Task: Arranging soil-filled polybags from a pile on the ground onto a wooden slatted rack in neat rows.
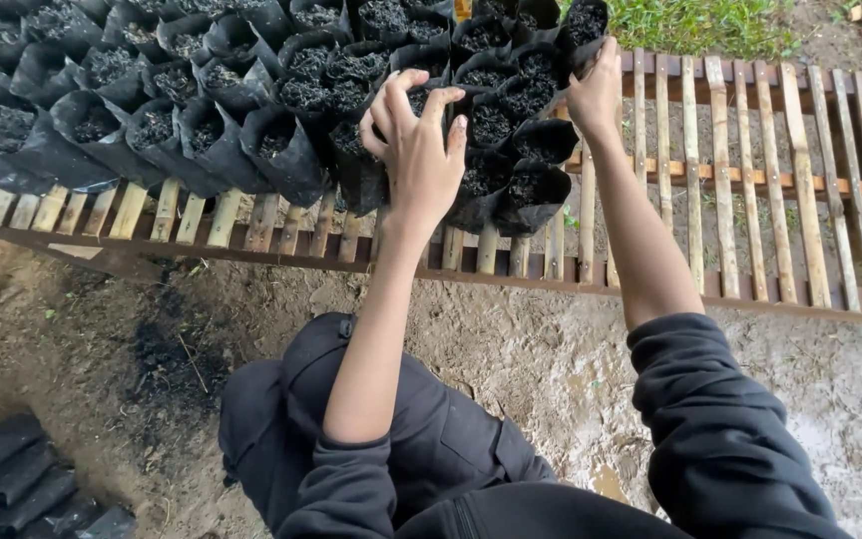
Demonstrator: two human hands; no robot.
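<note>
Many black plastic nursery bags point(162, 130) filled with dark soil stand packed together on a slatted bamboo rack point(750, 180). My left hand point(419, 150) reaches over the near edge of the group, fingers spread and curled around the top of one soil bag point(403, 95). My right hand point(596, 95) is farther out, gripping the rim of the soil bag point(585, 25) at the right end of the far row. Both arms wear dark sleeves pushed up to the elbow.
The right part of the rack holds no bags, only bare slats. Below the rack is muddy ground point(551, 349). More black bags point(22, 489) lie on the ground at the bottom left. Grass point(700, 20) grows beyond the rack.
</note>
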